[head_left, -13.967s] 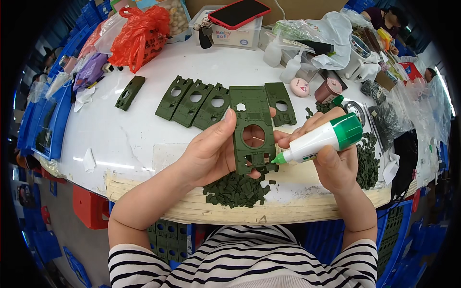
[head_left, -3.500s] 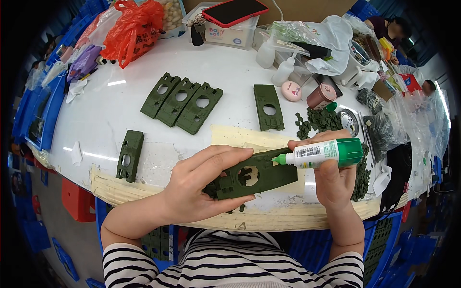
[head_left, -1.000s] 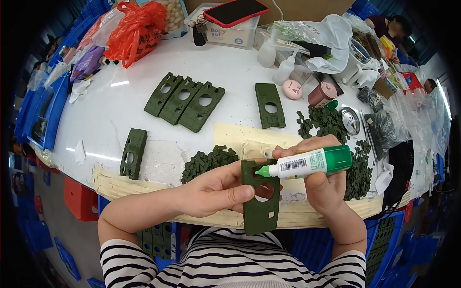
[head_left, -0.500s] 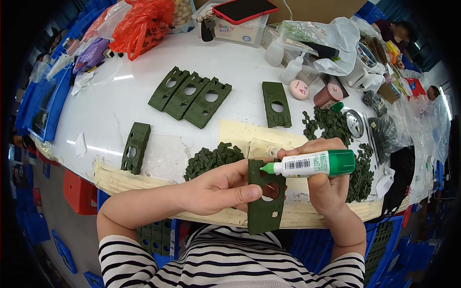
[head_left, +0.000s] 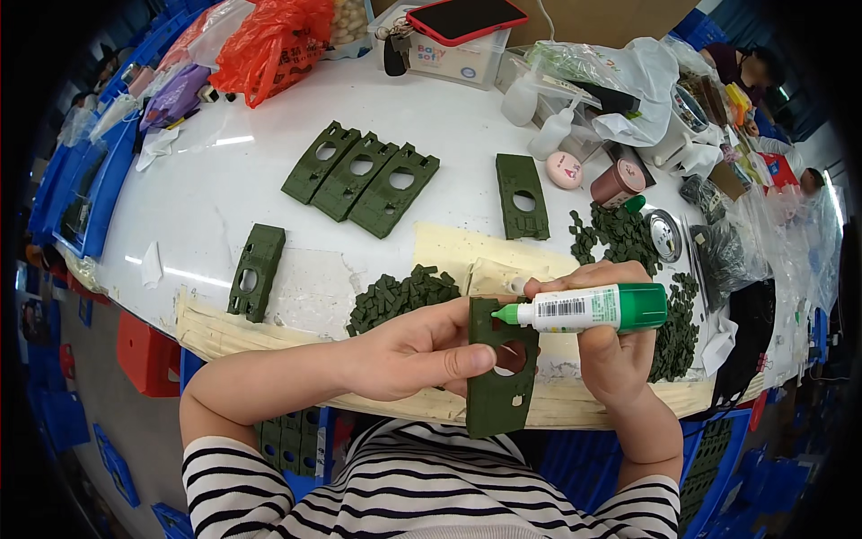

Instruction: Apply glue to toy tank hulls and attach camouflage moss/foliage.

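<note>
Both hands were occupied over the near edge of the desk (head_left: 224, 180). The left hand (head_left: 409, 355) gripped a green plastic plate (head_left: 499, 395) upright, thumb pressed across its face beside the round hole. The right hand (head_left: 611, 346) was closed around a glue bottle (head_left: 588, 308), held level with its green nozzle touching the plate's upper edge. A heap of small green pieces (head_left: 400, 296) lay just behind, and three similar plates (head_left: 361, 177) lay side by side farther back. In the inspector's judgement, the step called for a light squeeze, a steady plate, and the thumb kept off the wet spot.
</note>
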A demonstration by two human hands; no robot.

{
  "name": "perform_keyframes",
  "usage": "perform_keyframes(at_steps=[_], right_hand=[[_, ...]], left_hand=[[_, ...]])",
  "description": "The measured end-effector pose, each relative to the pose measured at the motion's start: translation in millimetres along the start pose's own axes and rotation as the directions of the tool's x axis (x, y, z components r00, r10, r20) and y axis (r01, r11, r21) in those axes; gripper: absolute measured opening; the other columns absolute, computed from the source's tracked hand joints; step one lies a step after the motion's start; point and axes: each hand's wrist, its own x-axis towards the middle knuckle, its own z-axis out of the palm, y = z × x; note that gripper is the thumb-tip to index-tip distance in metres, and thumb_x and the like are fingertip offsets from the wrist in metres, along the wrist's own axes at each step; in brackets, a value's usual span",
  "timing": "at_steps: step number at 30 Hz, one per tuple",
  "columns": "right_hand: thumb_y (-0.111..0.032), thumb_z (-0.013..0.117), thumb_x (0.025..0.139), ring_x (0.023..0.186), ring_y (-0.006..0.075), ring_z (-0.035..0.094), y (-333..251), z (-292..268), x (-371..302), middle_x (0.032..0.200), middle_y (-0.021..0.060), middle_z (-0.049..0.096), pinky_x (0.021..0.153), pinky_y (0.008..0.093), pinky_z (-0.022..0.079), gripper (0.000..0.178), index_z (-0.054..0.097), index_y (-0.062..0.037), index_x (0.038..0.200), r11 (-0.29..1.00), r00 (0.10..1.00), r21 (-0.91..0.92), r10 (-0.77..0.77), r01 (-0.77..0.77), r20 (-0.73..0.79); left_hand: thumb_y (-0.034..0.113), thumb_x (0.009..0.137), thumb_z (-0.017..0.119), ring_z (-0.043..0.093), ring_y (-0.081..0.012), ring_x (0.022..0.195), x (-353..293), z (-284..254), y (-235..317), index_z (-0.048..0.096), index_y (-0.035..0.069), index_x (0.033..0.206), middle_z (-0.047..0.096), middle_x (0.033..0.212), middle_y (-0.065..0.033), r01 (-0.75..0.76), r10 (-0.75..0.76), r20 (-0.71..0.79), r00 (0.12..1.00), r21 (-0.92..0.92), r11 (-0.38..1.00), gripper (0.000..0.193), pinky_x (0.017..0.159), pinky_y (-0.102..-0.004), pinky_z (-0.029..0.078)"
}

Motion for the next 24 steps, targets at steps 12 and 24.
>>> perform_keyframes(at_steps=[12,24], right_hand=[[-0.032,0.066,0.086,0.09,0.0205,0.063,2.9,0.8,-1.3,0.1,0.0175,0.065,0.078,0.0312,0.05,0.044,0.051,0.0032,0.107,0.999,1.0,0.033,0.014,-0.014,-0.021],[-0.037,0.066,0.084,0.093,0.0234,0.065,0.0,3.3,-1.0,0.101,0.0182,0.064,0.08,0.0336,0.052,0.05,0.047,0.0033,0.107,0.98,0.996,0.183,0.088,-0.083,-0.021]], left_hand=[[0.029,0.096,0.045,0.041,-0.0322,0.127,0.0,-0.8,-1.3,0.011,0.01,0.146,0.04,0.135,-0.0196,0.002,-0.002,-0.008,1.0,0.01,1.0,0.063,0.099,-0.0446,0.043],[0.032,0.095,0.047,0.042,-0.0307,0.126,-0.7,-0.2,0.4,0.013,0.009,0.146,0.041,0.134,-0.0186,0.01,-0.01,-0.013,1.0,0.0,1.0,0.065,0.096,-0.0422,0.045]])
